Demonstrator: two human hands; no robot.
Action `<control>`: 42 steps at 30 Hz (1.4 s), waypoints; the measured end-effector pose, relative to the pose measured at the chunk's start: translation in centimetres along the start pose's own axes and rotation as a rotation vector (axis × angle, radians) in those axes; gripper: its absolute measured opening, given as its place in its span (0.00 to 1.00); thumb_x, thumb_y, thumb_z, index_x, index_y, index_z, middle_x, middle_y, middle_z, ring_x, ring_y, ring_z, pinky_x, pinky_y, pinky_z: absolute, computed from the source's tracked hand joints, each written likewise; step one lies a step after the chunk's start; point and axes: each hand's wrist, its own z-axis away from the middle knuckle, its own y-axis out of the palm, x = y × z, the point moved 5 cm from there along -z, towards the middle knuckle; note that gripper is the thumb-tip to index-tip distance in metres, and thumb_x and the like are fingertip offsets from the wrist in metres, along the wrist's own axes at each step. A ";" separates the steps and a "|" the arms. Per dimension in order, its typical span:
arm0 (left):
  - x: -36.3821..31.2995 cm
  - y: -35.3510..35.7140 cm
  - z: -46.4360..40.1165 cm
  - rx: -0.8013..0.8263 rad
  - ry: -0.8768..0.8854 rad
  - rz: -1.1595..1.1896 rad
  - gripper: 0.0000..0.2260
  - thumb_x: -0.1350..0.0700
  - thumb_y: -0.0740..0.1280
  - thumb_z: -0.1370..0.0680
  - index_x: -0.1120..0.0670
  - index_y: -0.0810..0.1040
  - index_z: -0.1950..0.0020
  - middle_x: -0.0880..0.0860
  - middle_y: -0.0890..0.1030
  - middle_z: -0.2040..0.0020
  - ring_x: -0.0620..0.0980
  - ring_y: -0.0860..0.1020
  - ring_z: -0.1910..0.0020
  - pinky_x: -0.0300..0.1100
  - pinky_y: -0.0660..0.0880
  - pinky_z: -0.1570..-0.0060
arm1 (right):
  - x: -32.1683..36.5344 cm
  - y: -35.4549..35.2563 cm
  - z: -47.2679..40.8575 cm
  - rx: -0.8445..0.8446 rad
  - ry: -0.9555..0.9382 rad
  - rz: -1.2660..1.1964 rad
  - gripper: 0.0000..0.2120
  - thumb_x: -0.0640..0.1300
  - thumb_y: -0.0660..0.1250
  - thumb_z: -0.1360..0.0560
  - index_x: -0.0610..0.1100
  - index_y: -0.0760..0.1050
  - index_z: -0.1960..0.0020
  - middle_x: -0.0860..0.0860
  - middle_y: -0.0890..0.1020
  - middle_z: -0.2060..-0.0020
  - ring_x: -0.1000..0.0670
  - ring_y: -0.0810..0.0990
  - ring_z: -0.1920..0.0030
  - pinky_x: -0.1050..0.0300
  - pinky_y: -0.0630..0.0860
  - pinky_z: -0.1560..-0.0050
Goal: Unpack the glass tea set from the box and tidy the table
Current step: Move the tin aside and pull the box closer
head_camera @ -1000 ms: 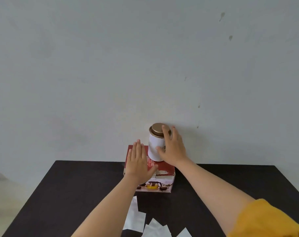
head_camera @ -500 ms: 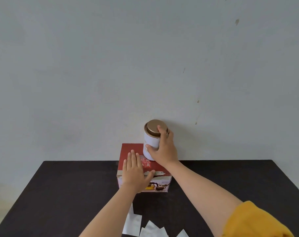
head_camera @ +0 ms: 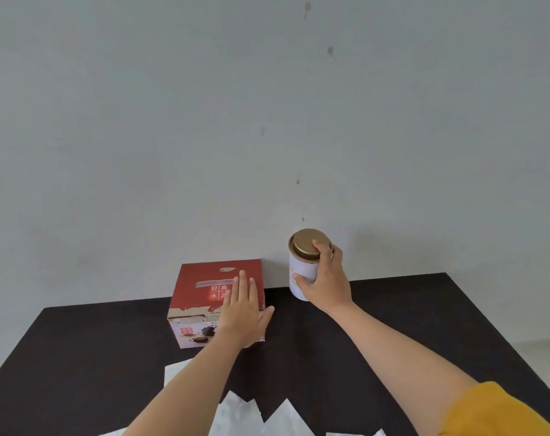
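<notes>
A closed red and white tea set box [head_camera: 201, 297] stands on the black table [head_camera: 393, 325] near the wall. My left hand [head_camera: 244, 313] lies flat on the box's top and front right corner, fingers together and stretched out. To the right of the box my right hand [head_camera: 325, 283] grips a white tin with a gold lid [head_camera: 305, 258] from the side. The tin is upright at the table's far edge; I cannot tell whether its base touches the table. No glassware is in view.
Several white sheets of paper [head_camera: 245, 410] lie on the table's near part, between my forearms. A pale wall [head_camera: 267, 121] rises right behind the table. The table's right edge [head_camera: 503, 338] runs diagonally toward me.
My right hand has carried the tin off the top of the box to the right, down beside it. My left hand stays flat on the box.
</notes>
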 end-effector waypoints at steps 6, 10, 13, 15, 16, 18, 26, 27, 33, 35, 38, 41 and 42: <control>-4.5 1.3 -0.9 0.057 -0.083 -0.025 0.37 0.36 0.46 0.21 0.60 0.37 0.24 0.60 0.34 0.24 0.59 0.36 0.25 0.52 0.43 0.27 | -9.4 -4.2 1.2 0.028 0.075 0.043 0.40 0.52 0.75 0.33 0.53 0.53 0.31 0.45 0.60 0.32 0.42 0.75 0.40 0.52 0.80 0.51; -4.9 2.5 -1.3 0.058 -0.238 -0.048 0.40 0.34 0.46 0.22 0.61 0.36 0.25 0.61 0.37 0.24 0.59 0.38 0.25 0.53 0.44 0.26 | -15.9 -6.2 1.2 0.032 0.150 0.049 0.41 0.50 0.76 0.34 0.52 0.54 0.31 0.44 0.60 0.32 0.41 0.75 0.40 0.50 0.80 0.50; -5.3 2.8 -1.5 -0.004 -0.285 -0.075 0.41 0.32 0.45 0.24 0.61 0.36 0.24 0.60 0.38 0.23 0.58 0.39 0.24 0.52 0.44 0.27 | -20.7 -7.2 1.0 0.038 0.204 0.042 0.41 0.47 0.77 0.34 0.50 0.56 0.30 0.43 0.59 0.32 0.39 0.74 0.40 0.48 0.80 0.49; -5.2 3.1 -1.6 -0.030 -0.302 -0.093 0.42 0.31 0.45 0.25 0.60 0.37 0.24 0.60 0.39 0.23 0.57 0.40 0.24 0.52 0.44 0.27 | -23.5 -7.6 0.8 0.040 0.233 0.047 0.41 0.46 0.77 0.34 0.49 0.56 0.30 0.42 0.59 0.32 0.38 0.74 0.39 0.46 0.79 0.48; -5.2 3.3 -1.6 -0.041 -0.310 -0.103 0.43 0.31 0.44 0.25 0.60 0.37 0.24 0.59 0.40 0.23 0.57 0.40 0.24 0.52 0.45 0.27 | -24.9 -7.8 0.7 0.040 0.246 0.050 0.41 0.45 0.77 0.34 0.49 0.56 0.30 0.41 0.59 0.32 0.37 0.74 0.39 0.46 0.79 0.47; -5.1 3.6 -1.6 -0.056 -0.321 -0.112 0.44 0.29 0.44 0.26 0.60 0.39 0.24 0.59 0.41 0.23 0.57 0.41 0.24 0.53 0.46 0.27 | -27.6 -8.2 0.4 0.034 0.277 0.049 0.41 0.44 0.77 0.34 0.48 0.56 0.30 0.40 0.59 0.32 0.35 0.73 0.39 0.44 0.78 0.47; -4.8 4.9 -2.1 -0.087 -0.335 -0.104 0.50 0.26 0.46 0.31 0.63 0.51 0.24 0.60 0.51 0.23 0.58 0.50 0.24 0.58 0.52 0.29 | -35.0 -9.8 -1.9 -0.073 0.406 0.005 0.40 0.45 0.77 0.33 0.45 0.56 0.30 0.37 0.59 0.31 0.33 0.72 0.40 0.44 0.77 0.49; -4.8 4.9 -2.1 -0.090 -0.339 -0.111 0.50 0.25 0.46 0.31 0.63 0.52 0.24 0.60 0.51 0.23 0.58 0.50 0.24 0.58 0.52 0.29 | -35.5 -9.9 -2.1 -0.081 0.403 0.006 0.40 0.45 0.77 0.33 0.45 0.56 0.30 0.37 0.58 0.31 0.33 0.72 0.40 0.44 0.77 0.49; -4.8 5.0 -2.0 -0.098 -0.345 -0.126 0.50 0.25 0.47 0.32 0.63 0.53 0.24 0.60 0.53 0.23 0.58 0.51 0.24 0.59 0.53 0.30 | -36.4 -9.7 -3.0 -0.089 0.352 0.037 0.41 0.47 0.76 0.32 0.47 0.54 0.28 0.37 0.57 0.30 0.33 0.70 0.37 0.41 0.78 0.49; -4.8 4.9 -2.0 -0.097 -0.340 -0.127 0.50 0.25 0.47 0.32 0.63 0.53 0.24 0.60 0.53 0.23 0.59 0.51 0.24 0.59 0.53 0.30 | -36.3 -9.6 -3.0 -0.086 0.344 0.048 0.41 0.48 0.76 0.31 0.47 0.53 0.28 0.37 0.56 0.29 0.33 0.69 0.36 0.42 0.78 0.50; -4.8 4.9 -2.1 -0.099 -0.330 -0.111 0.51 0.25 0.48 0.32 0.63 0.53 0.24 0.61 0.53 0.23 0.59 0.51 0.24 0.59 0.52 0.30 | -36.2 -9.7 -2.7 -0.060 0.352 0.060 0.43 0.47 0.74 0.30 0.49 0.50 0.26 0.37 0.52 0.27 0.32 0.68 0.34 0.42 0.77 0.48; -4.7 4.9 -2.0 -0.090 -0.323 -0.100 0.52 0.24 0.47 0.33 0.63 0.52 0.24 0.60 0.52 0.23 0.59 0.50 0.24 0.59 0.51 0.29 | -35.9 -10.0 -2.3 -0.017 0.361 0.088 0.46 0.47 0.72 0.28 0.52 0.42 0.24 0.37 0.47 0.25 0.31 0.63 0.30 0.40 0.76 0.44; -4.6 4.9 -2.0 -0.089 -0.321 -0.101 0.52 0.24 0.46 0.33 0.63 0.52 0.24 0.60 0.52 0.23 0.59 0.49 0.24 0.59 0.51 0.29 | -35.7 -10.2 -2.1 -0.004 0.365 0.101 0.47 0.47 0.72 0.28 0.52 0.40 0.24 0.36 0.45 0.25 0.30 0.61 0.29 0.40 0.75 0.43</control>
